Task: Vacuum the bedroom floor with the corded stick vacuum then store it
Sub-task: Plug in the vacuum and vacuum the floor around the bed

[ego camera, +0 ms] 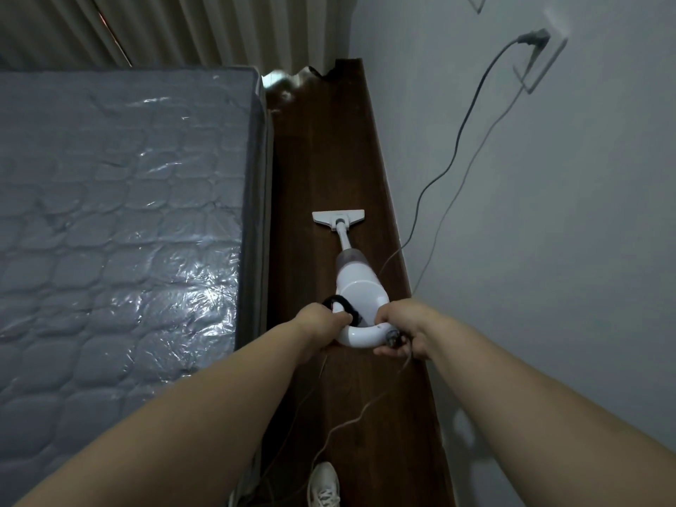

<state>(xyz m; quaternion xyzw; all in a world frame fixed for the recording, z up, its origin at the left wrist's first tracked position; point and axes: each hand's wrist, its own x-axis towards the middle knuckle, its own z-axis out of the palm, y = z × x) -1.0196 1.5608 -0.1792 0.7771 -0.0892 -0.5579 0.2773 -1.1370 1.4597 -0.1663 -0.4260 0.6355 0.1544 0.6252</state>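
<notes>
Stick vacuum (356,283): white, standing on the strip of dark wooden floor (322,159) between the bed and the wall, its shaft leaning back toward the person.
Floor head (338,216): flat white nozzle resting on the floor, ahead of the body, about midway between bed and wall.
Handle (360,336): white loop at the top of the vacuum, held at both ends.
Left hand (322,323): fingers curled round the left side of the handle, beside a black band or strap wrapped on it.
Right hand (402,333): fingers curled round the right end of the handle, where the cord leaves a grey fitting; the cord passes through or just under this grip, which of the two cannot be told.
Cord (457,140): grey, rising along the wall to a plug (532,37) seated in a wall socket (556,21); slack loops also lie on the floor near the person's feet.
Mattress (120,214): grey, quilted, covered in shiny plastic wrap, filling the left side, its edge just beside the floor strip.
Curtain (183,27): beige, pleated, hanging behind the bed at the far end.
Wall (548,250): pale, on the right, with a dark skirting along the floor.
Shoe (323,486): white sneaker at the bottom edge, on the floor.
</notes>
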